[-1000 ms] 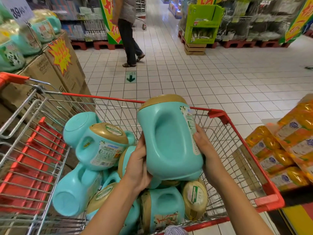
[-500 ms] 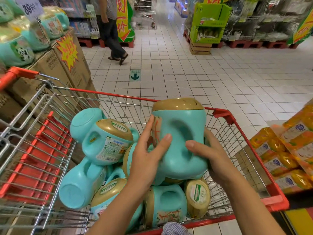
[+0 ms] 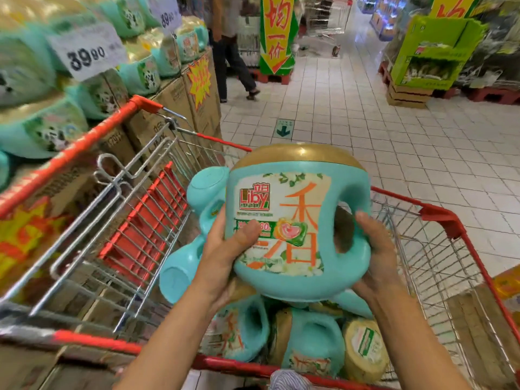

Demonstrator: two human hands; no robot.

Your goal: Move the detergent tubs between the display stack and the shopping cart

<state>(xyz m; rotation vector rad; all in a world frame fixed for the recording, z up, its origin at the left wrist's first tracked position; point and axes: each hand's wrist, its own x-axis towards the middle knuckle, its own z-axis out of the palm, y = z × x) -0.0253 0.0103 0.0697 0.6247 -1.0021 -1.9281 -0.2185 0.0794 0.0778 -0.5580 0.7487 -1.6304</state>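
A: So, where's the Liby detergent tub (image 3: 298, 229) sitting?
B: Hovering over the shopping cart (image 3: 439, 213), label facing up, above the tubs (image 3: 312, 339) lying in the basket. Display stack (image 3: 135, 77) is sitting on the left.
A: Fingers (image 3: 365, 220)?
B: Left hand (image 3: 225, 249) is cupping its lower side, thumb pressing the label. Right hand (image 3: 377, 254) is curling round the handle. Two hands, likely because it's bulky.

Forearms extended; left grip (image 3: 225, 250) and right grip (image 3: 378, 253) clasp the tub (image 3: 295, 192), right fingers probably curled beneath.
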